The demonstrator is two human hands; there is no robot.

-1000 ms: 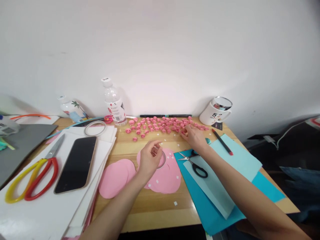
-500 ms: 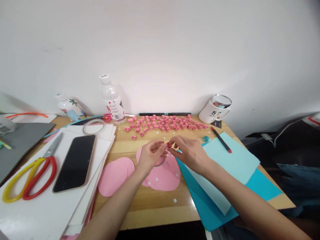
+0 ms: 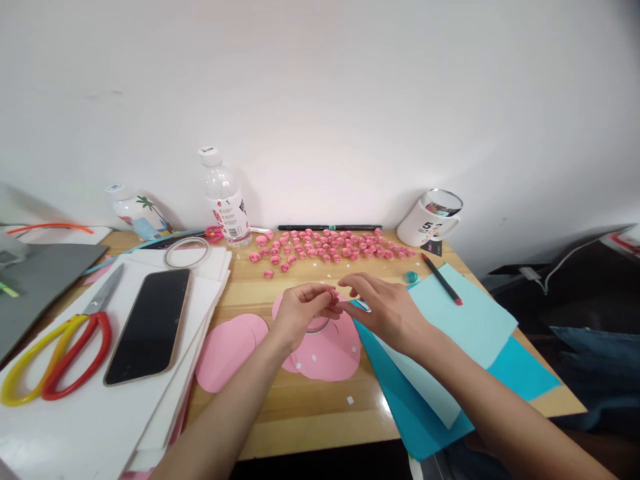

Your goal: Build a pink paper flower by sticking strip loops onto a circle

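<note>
Over the middle of the table, my left hand (image 3: 301, 311) pinches a small rolled pink paper flower (image 3: 333, 294) between thumb and fingers, which partly hide it. My right hand (image 3: 387, 311) is close on its right, index finger raised away from the thumb; the thumb tip is at the flower's edge, and I cannot tell whether it touches. Beneath both hands lie overlapping pink paper circles (image 3: 327, 357), with a ring partly hidden on top. Another stack of pink circles (image 3: 230, 350) is to the left. Many similar pink paper rolls (image 3: 325, 247) are scattered behind my hands.
At the left are scissors (image 3: 75, 340) and a phone (image 3: 150, 327) on white paper (image 3: 135, 427), plus a tape roll (image 3: 187, 253). A bottle (image 3: 229, 207) and a mug (image 3: 430, 220) stand by the wall. Blue sheets (image 3: 425, 423), a red-tipped pencil (image 3: 443, 280) and a teal coil (image 3: 411, 277) lie right.
My right index finger has lifted off the paper flower and away from the thumb. The flower has shifted slightly down and left, in my left hand's pinch.
</note>
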